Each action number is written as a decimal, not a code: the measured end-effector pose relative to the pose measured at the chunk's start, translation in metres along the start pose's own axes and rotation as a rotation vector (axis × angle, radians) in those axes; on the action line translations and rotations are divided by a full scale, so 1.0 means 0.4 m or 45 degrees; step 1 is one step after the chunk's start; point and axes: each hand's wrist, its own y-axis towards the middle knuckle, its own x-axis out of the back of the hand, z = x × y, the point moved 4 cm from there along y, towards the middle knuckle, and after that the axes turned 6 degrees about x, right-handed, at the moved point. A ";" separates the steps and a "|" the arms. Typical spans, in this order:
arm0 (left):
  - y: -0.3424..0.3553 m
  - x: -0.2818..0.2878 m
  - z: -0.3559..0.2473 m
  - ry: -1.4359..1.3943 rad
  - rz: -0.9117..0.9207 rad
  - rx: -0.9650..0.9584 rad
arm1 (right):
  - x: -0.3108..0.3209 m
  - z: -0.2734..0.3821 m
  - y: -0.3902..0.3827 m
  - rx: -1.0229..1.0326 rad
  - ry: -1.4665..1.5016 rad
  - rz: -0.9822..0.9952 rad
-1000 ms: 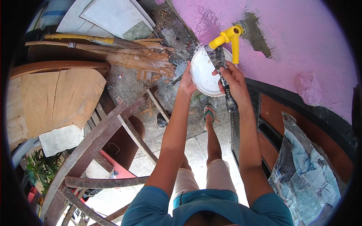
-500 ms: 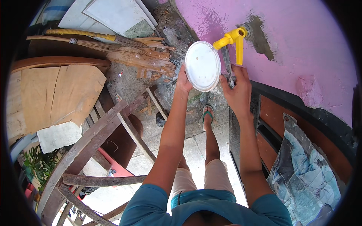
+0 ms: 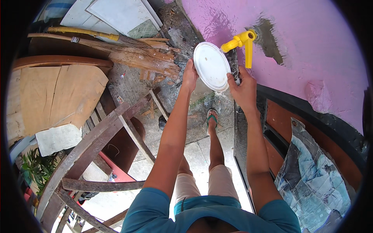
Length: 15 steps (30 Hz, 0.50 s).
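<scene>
My left hand (image 3: 189, 75) grips a round white lid (image 3: 210, 66) by its left edge, holding it tilted just left of and below a yellow tap (image 3: 241, 42) on the pink wall (image 3: 314, 42). My right hand (image 3: 241, 87) is at the lid's right, its fingers round a dark scraper (image 3: 233, 60) that stands mostly hidden beneath the tap and behind the lid. Water splashes around the lid's lower edge.
Broken plywood (image 3: 58, 93), a wooden frame (image 3: 77, 155), straw brooms (image 3: 89, 40) and white boards (image 3: 116, 15) lie on the left. A crumpled sheet (image 3: 311, 178) is at the lower right. My sandalled foot (image 3: 211, 120) stands on concrete below.
The lid has moved left and up from behind the scraper and is now tilted in front of it. The scraper, earlier lying across the lid, is now mostly hidden.
</scene>
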 end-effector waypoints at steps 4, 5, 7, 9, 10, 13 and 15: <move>-0.013 -0.021 -0.044 0.103 -0.117 -0.234 | 0.014 -0.011 -0.002 0.118 -0.055 -0.084; -0.013 -0.020 -0.054 0.149 -0.176 -0.325 | 0.014 -0.004 -0.003 0.121 -0.053 -0.084; -0.001 -0.008 -0.063 0.244 -0.185 -0.413 | 0.015 0.016 -0.009 0.109 -0.036 -0.077; 0.008 -0.006 -0.075 0.345 -0.197 -0.496 | 0.018 0.030 -0.012 0.132 0.008 -0.094; 0.012 -0.006 -0.083 0.516 -0.236 -0.541 | 0.022 0.040 -0.013 0.156 0.050 -0.111; -0.013 -0.054 -0.098 0.898 -0.304 -0.571 | 0.052 0.052 -0.020 0.107 -0.035 -0.086; -0.038 -0.094 -0.124 1.119 -0.343 -0.578 | 0.066 0.049 -0.022 0.111 -0.090 -0.106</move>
